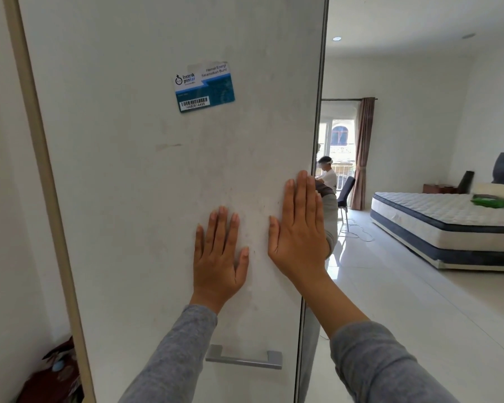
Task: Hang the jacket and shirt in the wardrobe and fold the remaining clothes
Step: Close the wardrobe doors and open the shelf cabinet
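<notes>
White flat-panel wardrobe door (146, 216): left hand (220, 257), right hand (298, 228) pressed flat, fingers straight, holding nothing. Grey cloth (329, 219) pokes past door edge, likely a hung garment; pushing shut could pinch it.

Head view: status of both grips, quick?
Left grip: open, flat fingers pressing the white panel wardrobe door, holding nothing.
Right grip: open, palm flat on the same door near its right edge, holding nothing.
</notes>
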`<move>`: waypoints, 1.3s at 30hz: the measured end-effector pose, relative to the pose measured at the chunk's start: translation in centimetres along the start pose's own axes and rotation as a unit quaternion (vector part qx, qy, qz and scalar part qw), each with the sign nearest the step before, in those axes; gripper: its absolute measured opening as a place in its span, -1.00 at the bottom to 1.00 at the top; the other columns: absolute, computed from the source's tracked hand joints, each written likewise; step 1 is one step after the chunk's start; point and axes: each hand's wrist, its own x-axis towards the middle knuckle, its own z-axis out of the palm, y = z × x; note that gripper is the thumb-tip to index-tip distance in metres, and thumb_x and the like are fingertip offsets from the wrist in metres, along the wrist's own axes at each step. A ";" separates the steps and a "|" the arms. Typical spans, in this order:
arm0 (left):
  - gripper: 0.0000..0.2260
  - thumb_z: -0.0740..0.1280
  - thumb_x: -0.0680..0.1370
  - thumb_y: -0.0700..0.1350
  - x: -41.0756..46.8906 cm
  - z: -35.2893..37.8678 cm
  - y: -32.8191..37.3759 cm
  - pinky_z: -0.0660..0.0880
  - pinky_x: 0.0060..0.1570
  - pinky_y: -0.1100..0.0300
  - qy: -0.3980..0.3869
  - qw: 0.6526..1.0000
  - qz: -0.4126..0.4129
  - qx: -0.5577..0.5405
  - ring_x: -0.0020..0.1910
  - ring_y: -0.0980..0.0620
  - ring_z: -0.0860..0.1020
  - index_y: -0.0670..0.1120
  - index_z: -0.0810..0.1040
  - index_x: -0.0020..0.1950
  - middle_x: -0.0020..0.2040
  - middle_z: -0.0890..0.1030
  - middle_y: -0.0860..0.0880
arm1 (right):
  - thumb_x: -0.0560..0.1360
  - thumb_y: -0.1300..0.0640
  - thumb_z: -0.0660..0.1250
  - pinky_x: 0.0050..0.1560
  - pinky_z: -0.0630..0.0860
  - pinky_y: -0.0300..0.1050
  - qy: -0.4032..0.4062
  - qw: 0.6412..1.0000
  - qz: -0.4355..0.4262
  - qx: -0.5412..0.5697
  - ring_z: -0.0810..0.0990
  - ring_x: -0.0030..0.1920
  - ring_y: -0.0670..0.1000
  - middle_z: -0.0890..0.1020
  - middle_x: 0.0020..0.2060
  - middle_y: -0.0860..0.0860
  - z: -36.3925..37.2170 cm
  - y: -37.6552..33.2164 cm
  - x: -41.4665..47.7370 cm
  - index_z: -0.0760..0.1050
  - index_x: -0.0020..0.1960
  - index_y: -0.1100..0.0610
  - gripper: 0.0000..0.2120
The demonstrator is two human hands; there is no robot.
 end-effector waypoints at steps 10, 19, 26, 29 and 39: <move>-0.47 -0.08 0.63 0.08 0.0 -0.8 0.3 -0.10 0.50 -0.02 -0.038 0.999 -0.007 0.012 0.54 -0.04 -0.05 -0.06 -0.12 0.55 0.56 -0.14 -0.05 | 0.57 0.04 0.01 0.49 0.07 0.07 -0.038 0.999 0.004 0.022 0.01 0.52 0.13 0.07 0.50 0.21 -0.2 0.1 -0.1 0.04 0.50 0.29 -0.42; -0.39 -0.14 0.56 0.18 0.6 -6.7 1.5 -0.19 0.49 0.05 -0.231 0.972 -0.051 0.002 0.51 0.10 -0.25 -0.04 -0.23 0.53 0.54 -0.23 0.00 | 0.49 0.18 0.14 0.50 0.08 0.05 -0.188 0.980 -0.006 0.067 -0.06 0.53 0.12 0.00 0.52 0.19 -4.5 0.6 -2.3 0.01 0.52 0.29 -0.35; -0.47 -0.02 0.65 0.08 -0.2 -12.5 8.1 -0.22 0.49 0.06 -0.330 0.935 -0.092 -0.091 0.52 0.11 -0.22 -0.03 -0.16 0.55 0.55 -0.20 0.03 | 0.50 0.27 0.20 0.50 0.09 0.09 -0.314 0.944 0.042 0.097 -0.09 0.52 0.04 0.03 0.53 0.09 -11.1 4.1 -7.9 0.10 0.51 0.20 -0.39; -0.48 -0.01 0.65 0.07 -1.0 -13.3 11.7 -0.24 0.46 0.09 -0.334 0.932 -0.075 -0.118 0.52 0.10 -0.23 -0.03 -0.13 0.55 0.56 -0.18 0.02 | 0.55 0.24 0.15 0.51 -0.01 0.02 -0.340 0.931 0.091 0.094 -0.07 0.54 0.02 -0.01 0.54 0.02 -14.1 5.6 -9.8 0.05 0.53 0.10 -0.41; -0.48 0.00 0.65 0.07 -3.7 -12.4 25.4 -0.16 0.50 0.07 -0.377 0.895 -0.076 -0.225 0.52 0.10 -0.23 -0.03 -0.12 0.55 0.56 -0.16 0.04 | 0.62 0.06 0.10 0.49 -0.07 -0.08 -0.386 0.907 0.171 0.006 -0.10 0.54 0.01 -0.05 0.54 0.00 -26.2 16.7 -13.9 -0.03 0.54 0.03 -0.45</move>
